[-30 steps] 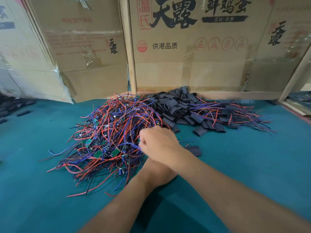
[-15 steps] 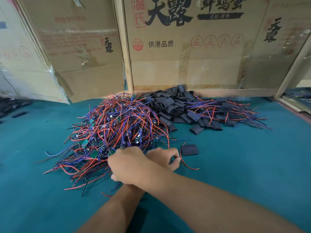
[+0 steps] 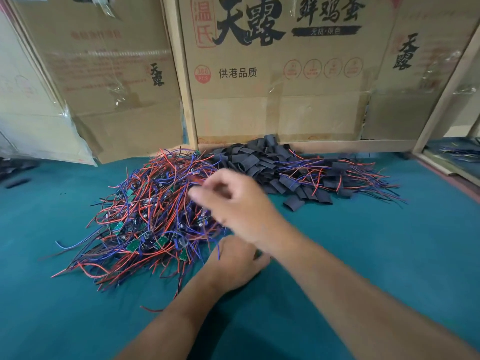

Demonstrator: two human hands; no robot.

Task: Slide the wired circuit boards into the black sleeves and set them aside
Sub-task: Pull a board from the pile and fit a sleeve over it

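Observation:
A tangled heap of red, blue and black wired circuit boards (image 3: 145, 216) lies on the teal table, with small green boards (image 3: 133, 246) showing in it. Behind it sits a pile of black sleeves (image 3: 259, 162). To its right are sleeved boards (image 3: 337, 175) with wires fanning out. My right hand (image 3: 233, 203), blurred, hovers over the heap's right side with fingers loosely spread and nothing seen in them. My left hand (image 3: 233, 261) lies curled under my right forearm at the heap's near edge; a blue wire (image 3: 218, 249) sticks out of its grip.
Taped cardboard boxes (image 3: 272, 100) and wooden posts (image 3: 181, 74) wall off the back of the table. A few black sleeves (image 3: 18, 181) lie at the far left. Bare teal table surface (image 3: 389, 242) stretches to the right and front.
My right hand lifted from low beside my left hand and swung up and right over the heap. My left hand stayed at the heap's near edge. The lone sleeve on the table is out of sight.

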